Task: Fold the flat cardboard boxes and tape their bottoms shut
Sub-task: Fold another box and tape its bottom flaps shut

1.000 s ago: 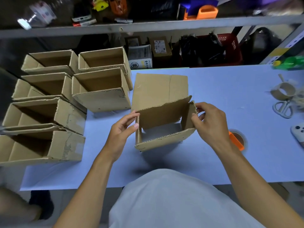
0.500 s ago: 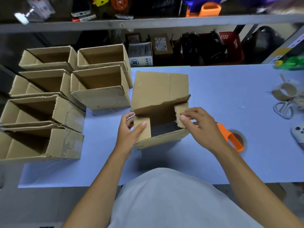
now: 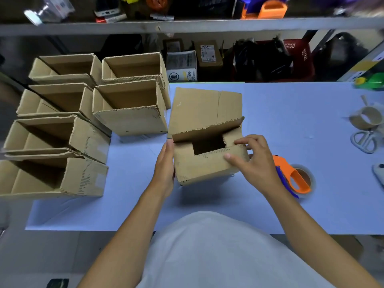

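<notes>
A brown cardboard box (image 3: 199, 169) stands bottom-up in the middle of the blue table (image 3: 291, 113). Its far flap stands up, its two short flaps are folded in, and its near flap lies partly over them, leaving a dark gap. My left hand (image 3: 165, 163) presses flat against the box's left side with straight fingers. My right hand (image 3: 257, 163) grips the box's right end, thumb on the near flap and fingers curled over the right short flap. An orange tape dispenser (image 3: 297, 181) lies on the table just right of my right hand.
Several folded open boxes (image 3: 128, 119) stand in rows at the table's left. An empty tape core (image 3: 363, 119) and white scissors (image 3: 363, 140) lie at the right edge. A cluttered shelf (image 3: 187, 26) runs above the back of the table.
The two short flaps went from upright to folded in, and the near flap has come up over them. My left hand moved from the short flap to the box's left side.
</notes>
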